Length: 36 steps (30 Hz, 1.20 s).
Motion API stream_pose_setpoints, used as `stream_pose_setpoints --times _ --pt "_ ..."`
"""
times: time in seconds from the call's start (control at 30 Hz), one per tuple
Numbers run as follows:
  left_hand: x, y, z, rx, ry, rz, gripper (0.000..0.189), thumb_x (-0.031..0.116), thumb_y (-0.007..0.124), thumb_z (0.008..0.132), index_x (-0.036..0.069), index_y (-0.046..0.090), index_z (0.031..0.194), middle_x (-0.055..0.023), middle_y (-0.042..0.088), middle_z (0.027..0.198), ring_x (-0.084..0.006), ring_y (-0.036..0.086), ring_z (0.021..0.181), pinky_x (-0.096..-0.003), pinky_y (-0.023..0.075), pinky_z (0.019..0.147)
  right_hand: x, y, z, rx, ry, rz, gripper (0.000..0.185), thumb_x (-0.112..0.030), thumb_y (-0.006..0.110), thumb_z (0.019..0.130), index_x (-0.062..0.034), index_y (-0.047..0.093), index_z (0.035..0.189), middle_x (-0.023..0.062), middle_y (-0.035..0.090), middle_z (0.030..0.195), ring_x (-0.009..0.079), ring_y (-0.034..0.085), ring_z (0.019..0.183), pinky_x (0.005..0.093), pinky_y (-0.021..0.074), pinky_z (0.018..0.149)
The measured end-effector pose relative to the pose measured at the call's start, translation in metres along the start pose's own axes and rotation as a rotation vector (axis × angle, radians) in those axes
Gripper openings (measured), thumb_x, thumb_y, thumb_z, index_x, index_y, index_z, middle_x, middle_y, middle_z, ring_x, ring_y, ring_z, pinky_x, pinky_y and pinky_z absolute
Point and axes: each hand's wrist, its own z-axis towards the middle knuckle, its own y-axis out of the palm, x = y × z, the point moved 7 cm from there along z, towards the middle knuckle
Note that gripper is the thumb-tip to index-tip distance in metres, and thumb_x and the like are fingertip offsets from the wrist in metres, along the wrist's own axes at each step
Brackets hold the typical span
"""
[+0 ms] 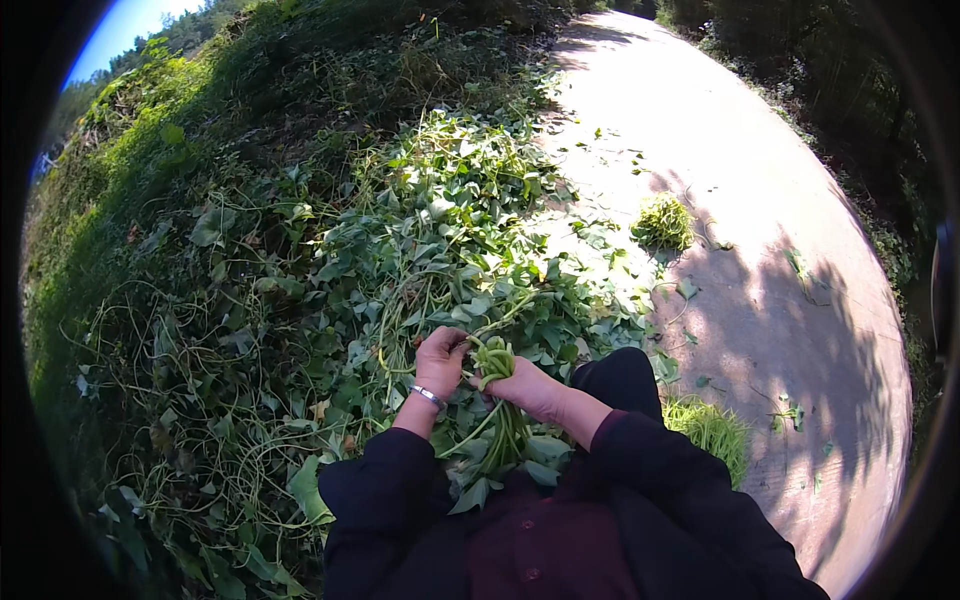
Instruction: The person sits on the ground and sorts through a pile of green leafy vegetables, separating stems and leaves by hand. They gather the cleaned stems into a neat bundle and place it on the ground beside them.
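My right hand is closed around a bundle of green leaf stems, whose cut or bent ends bunch above my thumb and whose leaves hang towards my shirt. Just left of it, my left hand, with a silver bracelet at the wrist, pinches a green vine between thumb and fingers, beside the top of the bundle. The vine runs up and right into a large heap of leafy vines in front of me. My fingertips partly hide where the stems and the vine meet.
A concrete path runs along the right, partly in shade. On it lie a bunch of green stems, a second pile of stems by my leg, and scattered leaves. Tangled stripped-looking vines and an overgrown bank fill the left.
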Motion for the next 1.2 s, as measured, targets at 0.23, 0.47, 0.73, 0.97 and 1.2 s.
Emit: stream_pose_setpoints --times 0.23,0.47,0.73,0.97,1.2 --pt "0.000 -0.019 -0.005 -0.020 -0.212 -0.484 0.016 0.007 0.055 0.086 0.003 0.059 0.101 0.0019 0.058 0.081 -0.0064 0.050 0.071 -0.0193 0.0403 0.066 -0.006 -0.056 0.010 0.408 -0.199 0.101 0.022 -0.002 0.063 0.077 -0.0036 0.058 0.099 0.0009 0.058 0.082 0.0096 0.051 0.064 0.0233 0.0420 0.059" --pt "0.016 -0.006 -0.007 -0.036 -0.316 -0.511 0.020 0.014 0.060 0.086 0.004 0.060 0.103 0.0026 0.059 0.084 -0.0053 0.050 0.074 -0.0194 0.0405 0.069 0.009 -0.070 0.040 0.422 -0.217 -0.166 0.026 -0.003 0.063 0.078 -0.0051 0.058 0.103 -0.0011 0.059 0.085 0.0081 0.052 0.071 0.0234 0.0424 0.063" --pt "0.014 -0.003 -0.008 -0.036 -0.191 -0.359 0.007 0.008 0.063 0.080 0.004 0.062 0.087 0.0004 0.061 0.078 -0.0074 0.054 0.071 -0.0213 0.0422 0.069 -0.001 -0.048 0.030 0.365 -0.093 -0.067 0.013 -0.006 0.063 0.078 -0.0046 0.061 0.091 0.0008 0.059 0.075 0.0092 0.051 0.062 0.0239 0.0424 0.057" --pt "0.077 -0.002 -0.013 0.039 0.499 0.696 0.017 0.006 0.064 0.063 0.015 0.060 0.076 0.0022 0.055 0.068 -0.0193 0.053 0.068 -0.0332 0.0339 0.061 0.008 -0.044 0.025 0.329 0.091 0.136 0.009 -0.006 0.062 0.077 -0.0029 0.062 0.086 0.0036 0.060 0.072 0.0112 0.054 0.059 0.0243 0.0425 0.053" --pt "-0.006 -0.053 -0.024 0.079 0.250 0.856 0.013 0.007 0.059 0.069 0.016 0.057 0.077 -0.0024 0.054 0.075 -0.0245 0.056 0.073 -0.0361 0.0458 0.058 -0.004 -0.031 0.015 0.099 0.146 -0.139 0.020 -0.012 0.064 0.079 -0.0024 0.061 0.096 0.0039 0.062 0.083 0.0123 0.057 0.072 0.0257 0.0444 0.066"
